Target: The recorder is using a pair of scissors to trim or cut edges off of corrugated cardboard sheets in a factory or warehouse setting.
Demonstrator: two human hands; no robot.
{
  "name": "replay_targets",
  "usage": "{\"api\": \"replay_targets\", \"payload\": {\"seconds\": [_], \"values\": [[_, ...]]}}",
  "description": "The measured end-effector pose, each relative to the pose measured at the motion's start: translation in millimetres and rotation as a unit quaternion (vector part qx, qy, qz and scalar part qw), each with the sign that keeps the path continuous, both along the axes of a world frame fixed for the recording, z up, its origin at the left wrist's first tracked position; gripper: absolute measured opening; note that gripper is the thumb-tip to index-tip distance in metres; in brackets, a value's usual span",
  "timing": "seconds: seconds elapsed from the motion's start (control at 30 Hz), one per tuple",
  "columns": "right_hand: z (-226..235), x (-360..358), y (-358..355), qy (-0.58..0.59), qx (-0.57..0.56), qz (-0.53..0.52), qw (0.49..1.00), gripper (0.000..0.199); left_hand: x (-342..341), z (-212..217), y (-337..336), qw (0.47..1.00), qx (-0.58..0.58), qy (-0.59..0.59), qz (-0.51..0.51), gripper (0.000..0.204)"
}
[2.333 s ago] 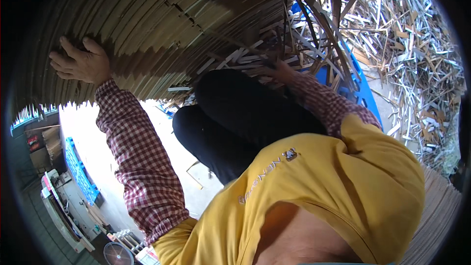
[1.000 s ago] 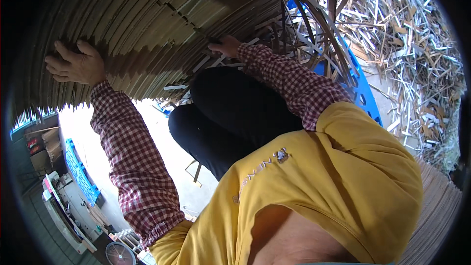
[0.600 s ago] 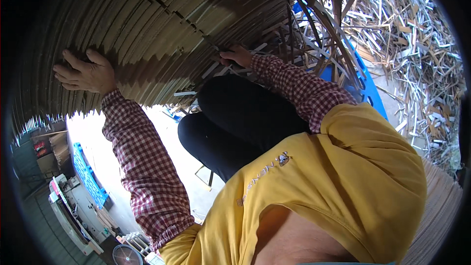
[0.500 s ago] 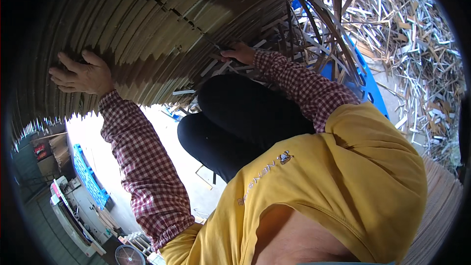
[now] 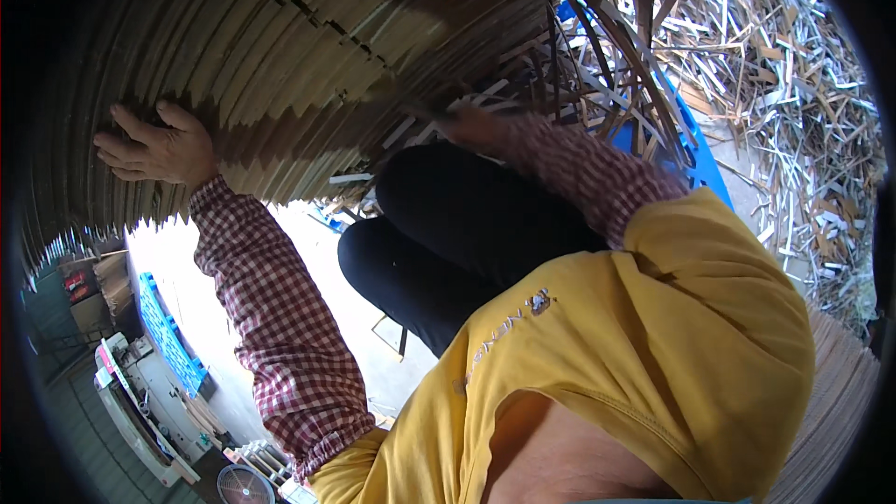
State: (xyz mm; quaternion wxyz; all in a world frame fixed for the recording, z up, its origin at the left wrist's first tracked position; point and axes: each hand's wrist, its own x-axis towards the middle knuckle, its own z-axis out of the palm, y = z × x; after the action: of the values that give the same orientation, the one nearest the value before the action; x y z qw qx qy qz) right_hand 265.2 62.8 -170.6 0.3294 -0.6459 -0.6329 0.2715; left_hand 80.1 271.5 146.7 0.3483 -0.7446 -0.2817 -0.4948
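Note:
A tall stack of brown cardboard sheets (image 5: pixel 280 65) fills the upper left, its layered edges turned toward me. My left hand (image 5: pixel 163 147) lies on those edges with fingers spread, holding nothing. Farther right, my right hand (image 5: pixel 476 128) is smeared by motion beside the stack, just above my dark-trousered knee. Its fingers look closed, and a thin dark shape juts from them toward the sheets, too blurred to name. Loose cardboard strips (image 5: pixel 607 47) hang and lie to the right of this hand.
A large heap of shredded strips (image 5: pixel 793 103) covers the floor at the right. A blue plastic pallet (image 5: pixel 700 159) shows under some strips. At lower left are another blue pallet (image 5: pixel 168 331), a pale machine (image 5: pixel 140 411) and a fan (image 5: pixel 245 485). More stacked cardboard (image 5: pixel 831 392) stands at lower right.
My right hand has drawn back slightly toward me and to the right, and is now blurred. My left hand stays in place on the stack.

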Motion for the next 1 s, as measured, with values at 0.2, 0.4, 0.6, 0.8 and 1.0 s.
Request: {"api": "replay_targets", "payload": {"seconds": [0.2, 0.4, 0.6, 0.8, 1.0], "values": [[28, 25, -147, 0.299, -0.267, -0.048, 0.915, 0.035, -25, 7, 1, 0.999, 0.03, 0.005, 0.017, 0.049], [112, 26, -51, 0.173, -0.292, 0.004, 0.941, 0.053, -20, 2, 6, 1.0, 0.027, 0.009, 0.011, 0.049], [51, 28, 8, 0.182, -0.191, -0.05, 0.963, 0.05, -15, 2, 2, 1.0, 0.02, 0.008, -0.004, 0.051], [47, -4, -22, 0.033, -0.095, -0.179, 0.979, 0.035, -20, -2, 3, 1.0, 0.004, 0.006, -0.004, 0.051], [6, 28, -150, -0.141, 0.17, 0.105, 0.97, 0.041, -17, 6, 0, 1.0, 0.01, 0.013, 0.011, 0.051]]}}
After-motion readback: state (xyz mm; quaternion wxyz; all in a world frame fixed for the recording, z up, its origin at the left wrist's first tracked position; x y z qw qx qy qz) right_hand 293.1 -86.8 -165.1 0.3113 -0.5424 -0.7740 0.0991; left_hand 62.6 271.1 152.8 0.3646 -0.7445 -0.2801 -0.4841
